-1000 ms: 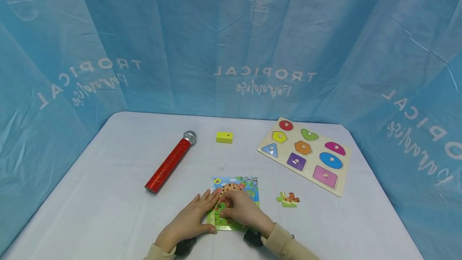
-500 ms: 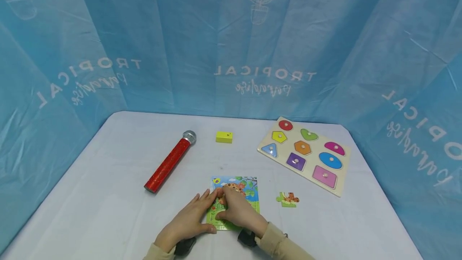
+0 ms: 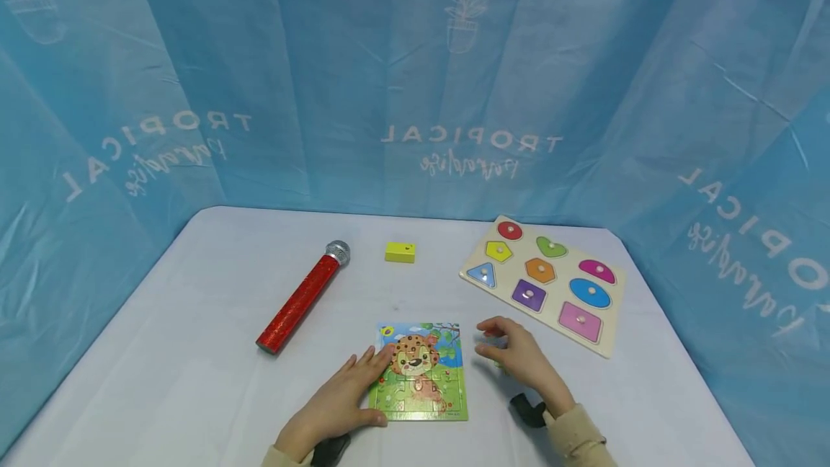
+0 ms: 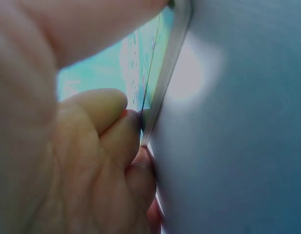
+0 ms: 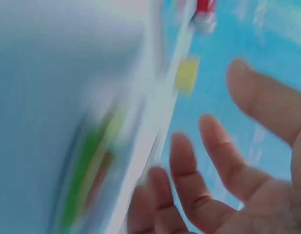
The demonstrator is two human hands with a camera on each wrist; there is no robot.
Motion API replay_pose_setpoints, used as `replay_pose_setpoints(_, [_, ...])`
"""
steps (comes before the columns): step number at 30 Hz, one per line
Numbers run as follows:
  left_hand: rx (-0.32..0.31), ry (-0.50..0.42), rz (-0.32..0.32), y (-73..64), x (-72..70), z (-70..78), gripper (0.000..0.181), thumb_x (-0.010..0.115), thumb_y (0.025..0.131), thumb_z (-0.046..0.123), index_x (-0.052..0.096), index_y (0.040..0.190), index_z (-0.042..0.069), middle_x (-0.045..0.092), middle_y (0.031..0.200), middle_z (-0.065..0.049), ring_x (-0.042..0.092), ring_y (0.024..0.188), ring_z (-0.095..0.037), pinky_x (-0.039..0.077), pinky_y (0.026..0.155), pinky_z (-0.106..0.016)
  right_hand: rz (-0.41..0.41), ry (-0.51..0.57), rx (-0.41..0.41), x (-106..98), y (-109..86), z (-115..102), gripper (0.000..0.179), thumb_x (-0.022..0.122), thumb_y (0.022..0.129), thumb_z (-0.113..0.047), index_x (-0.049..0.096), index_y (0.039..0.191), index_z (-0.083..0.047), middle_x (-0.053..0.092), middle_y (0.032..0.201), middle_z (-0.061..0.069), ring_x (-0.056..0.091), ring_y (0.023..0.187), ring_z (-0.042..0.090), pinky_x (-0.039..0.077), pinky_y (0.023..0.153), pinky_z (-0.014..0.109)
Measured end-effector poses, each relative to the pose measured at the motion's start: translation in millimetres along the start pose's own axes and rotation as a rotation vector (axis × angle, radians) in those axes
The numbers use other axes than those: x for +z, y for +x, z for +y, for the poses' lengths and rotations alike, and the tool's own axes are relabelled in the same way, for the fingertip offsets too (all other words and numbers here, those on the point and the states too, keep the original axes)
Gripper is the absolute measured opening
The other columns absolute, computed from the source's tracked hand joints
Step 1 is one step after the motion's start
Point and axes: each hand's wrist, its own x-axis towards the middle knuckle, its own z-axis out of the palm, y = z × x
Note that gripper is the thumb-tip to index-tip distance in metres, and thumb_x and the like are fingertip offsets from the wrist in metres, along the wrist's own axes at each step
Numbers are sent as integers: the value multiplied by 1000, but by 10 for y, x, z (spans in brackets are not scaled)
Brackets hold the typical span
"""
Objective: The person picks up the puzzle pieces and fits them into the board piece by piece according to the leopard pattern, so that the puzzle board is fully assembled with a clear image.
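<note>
A small jigsaw puzzle (image 3: 420,396) with a cartoon leopard lies flat near the front of the table. My left hand (image 3: 340,398) rests along its left side, fingers straight and overlapping the picture, thumb at the lower left corner. The left wrist view shows this palm and the puzzle's edge (image 4: 165,73) from close up. To the right of the puzzle, my right hand (image 3: 521,359) hovers with thumb and fingers apart and nothing between them. Beneath it a loose puzzle piece (image 3: 498,364) is mostly hidden; it appears as a blurred green and brown shape in the right wrist view.
A red microphone (image 3: 301,301) lies to the left, behind my left hand. Farther back sits a yellow block (image 3: 400,252). At the back right is a wooden shape board (image 3: 554,276) with knobbed coloured shapes. Blue printed cloth (image 3: 415,78) hangs around the white table.
My right hand has left the puzzle and moved right, over the loose piece, its fingers now apart. The leopard picture is uncovered. My left hand has stayed in place.
</note>
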Motion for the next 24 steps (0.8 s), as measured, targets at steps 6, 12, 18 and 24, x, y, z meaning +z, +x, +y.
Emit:
replay_pose_setpoints(6, [23, 2, -17, 8, 9, -11, 97, 77, 73, 45, 32, 151, 9, 27, 160, -9, 22, 148, -38, 16, 120, -61, 17, -146, 101, -284, -256, 363, 55, 81, 74, -9, 61, 126, -12, 58, 130, 8, 50, 115, 27, 48, 101, 52])
replay_pose_setpoints(12, [21, 14, 11, 15, 7, -29, 95, 77, 73, 43, 33, 150, 9, 28, 159, -10, 23, 148, -38, 16, 120, -59, 29, -140, 50, -277, -269, 419, 49, 76, 75, 3, 66, 119, -17, 61, 115, 0, 54, 94, 14, 54, 84, 32])
replay_pose_setpoints(18, [21, 2, 4, 14, 14, -25, 95, 77, 73, 43, 34, 150, 9, 28, 159, -10, 22, 148, -38, 16, 120, -60, 34, -149, 92, -213, -274, 377, 45, 76, 76, 3, 66, 116, -15, 58, 105, 2, 52, 86, 13, 49, 75, 28])
replay_pose_setpoints(24, [25, 13, 1, 14, 9, -25, 95, 77, 73, 42, 34, 150, 8, 28, 159, -10, 22, 148, -38, 16, 120, -59, 31, -90, 106, -155, -236, 332, 32, 71, 84, -5, 64, 115, -11, 67, 105, 6, 56, 83, 14, 52, 71, 29])
